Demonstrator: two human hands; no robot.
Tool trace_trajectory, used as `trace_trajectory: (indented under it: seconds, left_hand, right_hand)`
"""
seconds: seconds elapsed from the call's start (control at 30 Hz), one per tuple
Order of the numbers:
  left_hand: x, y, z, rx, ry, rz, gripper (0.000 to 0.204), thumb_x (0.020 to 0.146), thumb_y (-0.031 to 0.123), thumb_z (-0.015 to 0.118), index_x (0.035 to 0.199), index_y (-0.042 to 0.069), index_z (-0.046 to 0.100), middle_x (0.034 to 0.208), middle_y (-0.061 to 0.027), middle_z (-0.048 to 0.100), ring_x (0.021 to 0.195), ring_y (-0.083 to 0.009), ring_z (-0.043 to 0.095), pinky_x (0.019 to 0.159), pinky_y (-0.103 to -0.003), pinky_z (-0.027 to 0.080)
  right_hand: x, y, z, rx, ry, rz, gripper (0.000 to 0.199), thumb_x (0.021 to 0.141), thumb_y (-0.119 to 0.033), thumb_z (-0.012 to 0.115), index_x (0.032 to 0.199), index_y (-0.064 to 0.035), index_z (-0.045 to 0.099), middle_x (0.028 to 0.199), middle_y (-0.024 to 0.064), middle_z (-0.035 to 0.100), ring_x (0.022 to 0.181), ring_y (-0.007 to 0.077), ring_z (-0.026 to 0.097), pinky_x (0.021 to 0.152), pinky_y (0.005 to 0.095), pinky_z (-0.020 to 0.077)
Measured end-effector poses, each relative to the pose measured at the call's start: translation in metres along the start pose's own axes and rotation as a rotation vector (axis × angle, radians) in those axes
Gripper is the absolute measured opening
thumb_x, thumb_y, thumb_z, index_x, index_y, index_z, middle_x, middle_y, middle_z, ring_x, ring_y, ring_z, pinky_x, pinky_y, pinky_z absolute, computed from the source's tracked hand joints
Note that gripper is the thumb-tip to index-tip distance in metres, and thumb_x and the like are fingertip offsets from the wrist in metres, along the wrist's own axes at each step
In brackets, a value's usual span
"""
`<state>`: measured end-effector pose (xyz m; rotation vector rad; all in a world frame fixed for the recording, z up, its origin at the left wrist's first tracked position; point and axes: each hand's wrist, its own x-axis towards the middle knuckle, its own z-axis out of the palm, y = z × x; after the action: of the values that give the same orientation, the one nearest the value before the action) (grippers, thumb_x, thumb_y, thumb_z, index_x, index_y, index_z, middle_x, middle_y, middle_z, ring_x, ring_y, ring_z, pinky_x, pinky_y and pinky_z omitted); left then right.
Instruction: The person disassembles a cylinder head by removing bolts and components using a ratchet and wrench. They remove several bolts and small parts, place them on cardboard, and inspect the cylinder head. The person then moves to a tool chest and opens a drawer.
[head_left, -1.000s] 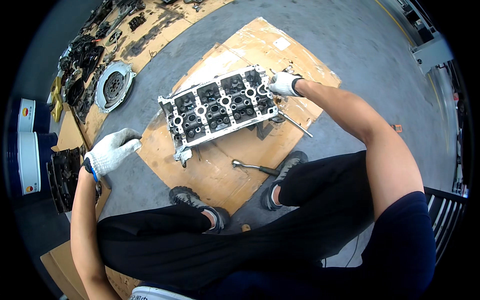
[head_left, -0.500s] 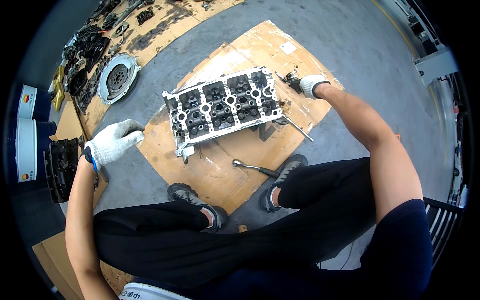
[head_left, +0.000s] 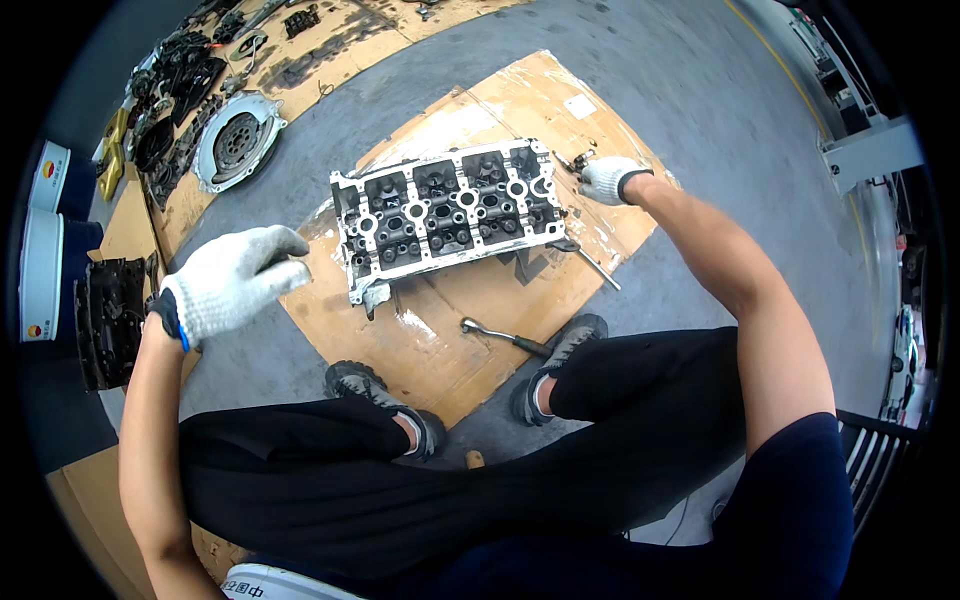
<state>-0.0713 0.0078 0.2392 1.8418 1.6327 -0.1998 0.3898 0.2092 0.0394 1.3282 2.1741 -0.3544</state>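
A metal engine cylinder head lies with its valve side up on a flat cardboard sheet. At its right end, my right hand, in a white knitted glove, is down on a small cluster of dark and shiny metal parts. Its fingers curl inward, and what they grip is hidden. My left hand, also gloved, hovers left of the cylinder head, thumb and fingers apart and holding nothing. A ratchet wrench rests on the cardboard near my right shoe. Beside the cylinder head's right corner lies a metal bar.
At the upper left, a round flywheel-like disc and many dark engine parts cover more cardboard. Blue-and-white drums stand at the far left, near a black engine part. My shoes flank the ratchet.
My right hand has moved slightly left, over the small metal parts. My left hand has shifted a little right and spread its fingers more. The view has tilted slightly.
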Motion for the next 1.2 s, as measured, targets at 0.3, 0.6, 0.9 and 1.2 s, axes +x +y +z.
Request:
trace_trajectory:
  seconds: [0.3,0.6,0.9,1.2]
  left_hand:
    - [-0.087,0.098,0.035,0.513,0.017,0.358,0.030,0.082,0.036,0.073,0.095,0.010,0.064,0.082,-0.0080,0.061,0.079,-0.0263,0.063,0.070,-0.040,0.047]
    - [-0.024,0.081,0.020,0.366,-0.189,0.421,0.042,0.085,0.031,0.069,0.118,0.006,0.062,0.095,-0.0058,0.058,0.089,-0.0249,0.058,0.070,-0.041,0.046]
    - [0.080,0.045,0.072,0.342,-0.536,0.369,0.021,0.090,0.032,0.065,0.093,0.011,0.066,0.084,-0.0105,0.067,0.080,-0.0319,0.067,0.068,-0.045,0.051]
    - [0.022,0.144,0.068,-0.129,-0.504,0.117,0.015,0.096,0.012,0.058,0.105,0.008,0.069,0.094,-0.0114,0.070,0.085,-0.0285,0.069,0.078,-0.038,0.055]
  right_hand:
    - [-0.026,-0.053,-0.026,0.666,-0.501,0.005,0.074,0.098,-0.060,0.053,0.127,0.0079,0.062,0.109,0.0251,0.071,0.082,0.0310,0.073,0.078,0.0401,0.0624]
    - [-0.058,-0.091,0.053,0.794,-0.097,0.344,0.057,0.090,-0.041,0.067,0.124,0.0044,0.059,0.096,0.0253,0.071,0.097,0.0389,0.069,0.088,0.0430,0.0540]
    - [-0.051,-0.084,0.057,0.923,-0.189,0.398,0.053,0.090,-0.043,0.061,0.117,0.0028,0.053,0.100,0.0287,0.071,0.098,0.0457,0.068,0.088,0.0508,0.0535]
    - [-0.146,-0.001,0.058,1.005,-0.177,0.475,0.057,0.086,-0.043,0.071,0.127,-0.0051,0.059,0.126,0.0232,0.066,0.118,0.0397,0.062,0.101,0.0454,0.0489]
